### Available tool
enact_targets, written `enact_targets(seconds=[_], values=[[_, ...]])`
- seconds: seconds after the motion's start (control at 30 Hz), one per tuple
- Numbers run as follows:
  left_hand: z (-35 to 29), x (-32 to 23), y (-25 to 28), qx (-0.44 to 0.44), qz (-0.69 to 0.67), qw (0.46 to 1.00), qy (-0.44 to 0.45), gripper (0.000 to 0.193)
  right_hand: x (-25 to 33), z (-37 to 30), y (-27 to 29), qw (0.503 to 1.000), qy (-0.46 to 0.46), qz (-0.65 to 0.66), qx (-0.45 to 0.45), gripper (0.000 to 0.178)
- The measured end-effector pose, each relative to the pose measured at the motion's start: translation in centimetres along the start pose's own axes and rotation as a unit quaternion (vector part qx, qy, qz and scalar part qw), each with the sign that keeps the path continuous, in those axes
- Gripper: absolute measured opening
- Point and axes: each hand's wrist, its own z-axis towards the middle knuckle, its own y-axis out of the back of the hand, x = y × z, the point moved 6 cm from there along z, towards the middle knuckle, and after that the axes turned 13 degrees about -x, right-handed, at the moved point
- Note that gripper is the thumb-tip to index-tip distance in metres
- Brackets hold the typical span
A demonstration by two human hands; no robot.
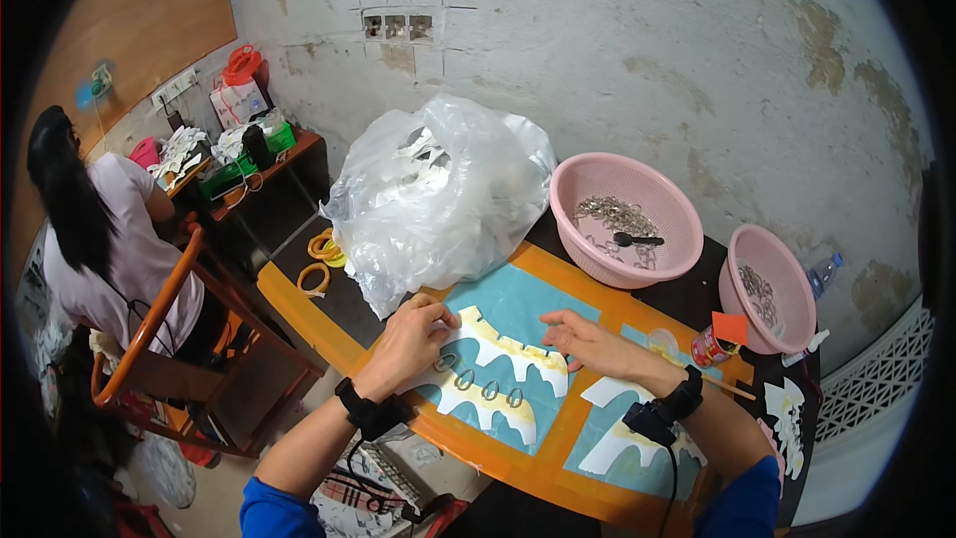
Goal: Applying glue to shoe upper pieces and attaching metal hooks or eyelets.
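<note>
Two white scalloped strips smeared with yellow, glue-like stuff lie on a pale blue sheet in front of me. My left hand (410, 337) is at the left end of the upper strip (508, 344), its fingers curled together; what they hold, if anything, is hidden. Over that strip's right end hovers my right hand (596, 344), thumb and fingers apart with nothing visible between them. Several oval metal rings (490, 391) sit in a row along the lower strip (503, 415). More white scalloped pieces (597, 453) rest under my right forearm on another blue sheet.
Pink baskets (687, 239) (742, 289) of metal rings stand along the wall; a black scoop (637, 239) lies in the larger one. Beside them are a red tin (709, 347) and a stick (732, 388). A large plastic bag (448, 199) bulges behind my left hand. Another person (115, 229) sits at left.
</note>
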Motion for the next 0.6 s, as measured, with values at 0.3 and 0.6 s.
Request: enact_targets(seconds=[0.3,0.6], values=[[-0.2,-1.1,0.0,-0.034,0.093,0.992,-0.079,0.013,1.6,-5.6,3.6,0.990,0.084,-0.097,-0.055,0.052],[-1.2,-4.3,2.6,-0.084,0.027,0.995,-0.037,0.034,-1.8,-16.2,19.0,0.967,0.055,0.010,-0.248,0.024]])
